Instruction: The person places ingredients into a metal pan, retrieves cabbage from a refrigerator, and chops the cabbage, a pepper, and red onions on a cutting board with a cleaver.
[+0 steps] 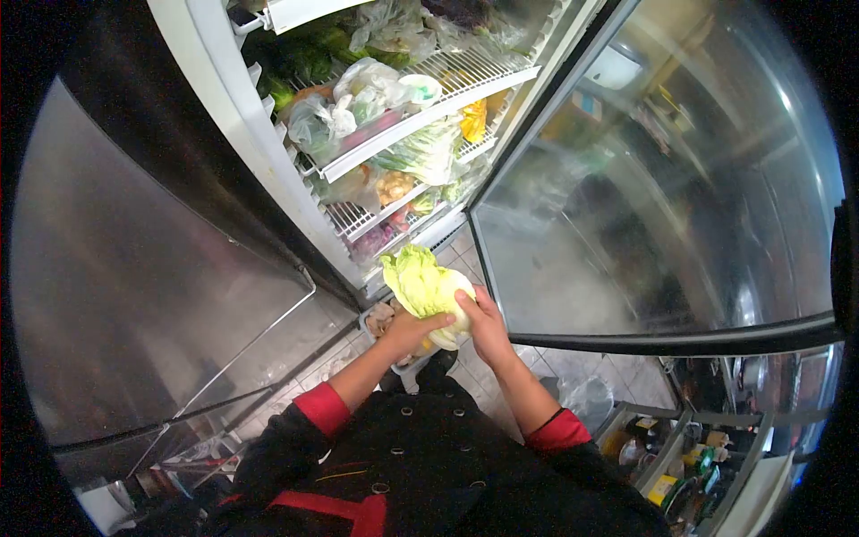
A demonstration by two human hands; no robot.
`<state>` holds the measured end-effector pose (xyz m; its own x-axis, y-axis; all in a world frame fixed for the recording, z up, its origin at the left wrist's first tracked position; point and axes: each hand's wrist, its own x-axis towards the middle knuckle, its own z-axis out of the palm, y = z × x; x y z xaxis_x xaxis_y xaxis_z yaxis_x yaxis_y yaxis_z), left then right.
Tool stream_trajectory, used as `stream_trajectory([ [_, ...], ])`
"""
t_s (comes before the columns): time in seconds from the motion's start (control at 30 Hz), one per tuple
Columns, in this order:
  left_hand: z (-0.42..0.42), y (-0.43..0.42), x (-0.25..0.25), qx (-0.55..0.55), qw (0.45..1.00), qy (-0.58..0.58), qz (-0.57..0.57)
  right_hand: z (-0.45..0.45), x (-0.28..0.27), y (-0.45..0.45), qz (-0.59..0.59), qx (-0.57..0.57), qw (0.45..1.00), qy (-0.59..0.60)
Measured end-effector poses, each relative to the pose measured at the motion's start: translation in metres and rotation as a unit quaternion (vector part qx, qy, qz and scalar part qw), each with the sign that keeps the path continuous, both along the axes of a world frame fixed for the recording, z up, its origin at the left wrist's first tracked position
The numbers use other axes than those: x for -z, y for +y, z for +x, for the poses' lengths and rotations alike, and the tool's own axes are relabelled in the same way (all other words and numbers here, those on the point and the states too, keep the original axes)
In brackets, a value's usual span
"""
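Observation:
A pale green napa cabbage is held in front of my body, its leafy end toward the fridge and its white base toward me. My left hand grips its lower left side, thumb laid across the base. Around the right side, my right hand is closed with the thumb on top. The undersides of both hands' fingers are hidden by the cabbage. Just beyond it stands an open fridge with wire shelves. More leafy cabbage lies on a middle shelf.
The glass fridge door stands open at the right. Bagged produce fills the upper shelf. A container of light brown items sits on the tiled floor below my left hand. A steel cabinet is at the left, a bottle rack at lower right.

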<state>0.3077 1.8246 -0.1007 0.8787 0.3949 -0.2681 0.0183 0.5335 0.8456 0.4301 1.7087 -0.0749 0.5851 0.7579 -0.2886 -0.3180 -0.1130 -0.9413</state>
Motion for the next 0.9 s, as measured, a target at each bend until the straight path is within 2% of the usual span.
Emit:
stream_trajectory([
  [0.03, 0.003, 0.002, 0.004, -0.002, 1.000, 0.000, 0.001, 0.000, 0.000, 0.003, 0.040, 0.027, 0.998, 0.034],
  [0.1, 0.009, 0.006, 0.006, -0.030, 0.996, 0.066, -0.057, 0.003, 0.003, 0.008, 0.048, 0.050, 0.996, 0.053],
  [0.2, 0.011, 0.009, -0.005, -0.052, 0.995, 0.066, -0.050, 0.013, -0.001, 0.016, 0.053, 0.082, 0.989, 0.111],
  [0.27, 0.015, 0.009, 0.010, -0.072, 0.995, 0.055, -0.038, 0.020, -0.009, 0.020, 0.049, 0.089, 0.983, 0.151],
  [0.33, 0.020, 0.007, 0.014, -0.089, 0.995, 0.042, -0.025, 0.031, -0.015, 0.026, 0.101, 0.113, 0.924, 0.352],
  [0.4, 0.028, 0.003, 0.018, -0.126, 0.992, 0.010, -0.013, 0.044, 0.005, 0.031, 0.114, 0.112, 0.920, 0.358],
  [0.47, 0.032, 0.003, 0.016, -0.121, 0.992, 0.036, -0.025, 0.059, 0.030, 0.030, 0.077, 0.134, 0.891, 0.427],
  [0.5, 0.032, 0.005, 0.016, -0.126, 0.985, 0.053, -0.100, 0.076, 0.040, 0.027, 0.075, 0.099, 0.848, 0.515],
  [0.53, 0.032, 0.007, 0.015, -0.131, 0.973, 0.072, -0.174, 0.089, 0.049, 0.024, 0.080, 0.097, 0.845, 0.519],
  [0.6, 0.028, 0.006, 0.013, -0.114, 0.980, 0.086, -0.142, 0.110, 0.066, 0.022, 0.088, -0.029, 0.849, 0.520],
  [0.63, 0.026, 0.005, 0.010, -0.089, 0.986, 0.083, -0.113, 0.119, 0.064, 0.022, 0.035, -0.018, 0.881, 0.472],
  [0.67, 0.026, 0.005, 0.008, -0.063, 0.991, 0.081, -0.084, 0.126, 0.072, 0.022, 0.041, -0.017, 0.876, 0.480],
  [0.7, 0.022, 0.002, 0.013, -0.068, 0.988, 0.106, -0.085, 0.134, 0.085, 0.022, -0.012, 0.006, 0.902, 0.431],
  [0.73, 0.018, 0.000, 0.018, -0.074, 0.985, 0.130, -0.085, 0.142, 0.102, 0.021, -0.066, 0.028, 0.922, 0.380],
  [0.77, 0.014, -0.003, 0.023, -0.084, 0.981, 0.138, -0.105, 0.145, 0.146, 0.009, -0.008, -0.018, 0.973, 0.231],
  [0.87, -0.002, -0.010, 0.050, -0.128, 0.969, 0.156, -0.143, 0.170, 0.351, -0.008, -0.026, -0.015, 0.996, 0.086],
  [0.9, -0.004, -0.011, 0.048, -0.130, 0.968, 0.165, -0.138, 0.180, 0.401, -0.014, -0.025, -0.013, 0.996, 0.090],
])
